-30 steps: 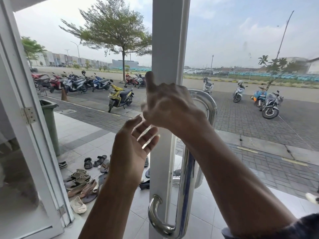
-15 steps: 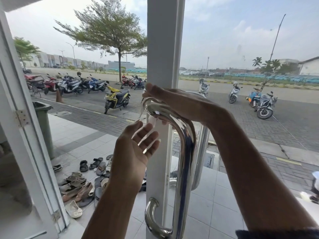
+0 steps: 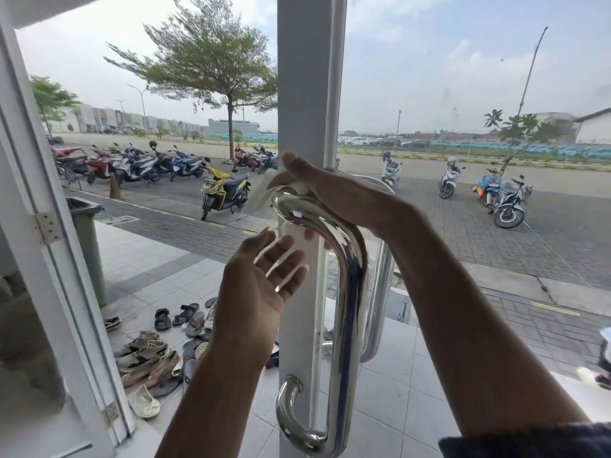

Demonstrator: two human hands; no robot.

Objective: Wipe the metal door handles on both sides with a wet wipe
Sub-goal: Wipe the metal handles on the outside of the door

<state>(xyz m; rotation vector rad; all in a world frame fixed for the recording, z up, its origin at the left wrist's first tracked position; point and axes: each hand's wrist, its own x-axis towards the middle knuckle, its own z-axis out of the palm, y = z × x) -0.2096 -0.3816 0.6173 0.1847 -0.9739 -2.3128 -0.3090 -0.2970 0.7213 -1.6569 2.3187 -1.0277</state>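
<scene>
Wet wipe [image 3: 299, 188] is mostly hidden: only a pale crumpled edge shows under the right hand [image 3: 334, 193], with a blurred translucent flap trailing left of it. Right fingertips are out of sight behind the bar, so can't confirm the full wrap; thumb lies along the top, pointing left across the white door stile [image 3: 307, 94]. Right hand is pressing the wipe onto the top bend of the near door handle [image 3: 347, 292], palm down, wrist cocked, forearm coming in from lower right where a dark sleeve [image 3: 529, 441] is cut off by the frame edge. Near handle: polished chrome tube, round section, long vertical run with curved returns top and bottom into the stile, mirror finish with distorted reflections. Far-side handle [image 3: 382, 285] is seen only through the glass, same tube shape, its upper part blocked by the right wrist and its lower end curving in behind the near bar. Left hand [image 3: 264, 285] is open, empty, palm up and tilted toward the door, fingers loosely spread and slightly curled, just beside the stile; contact with it unclear. Left forearm rises from the bottom edge. Beyond the doorway: a pile of shoes and sandals [image 3: 155, 352] on pale tiles, detail soft.
</scene>
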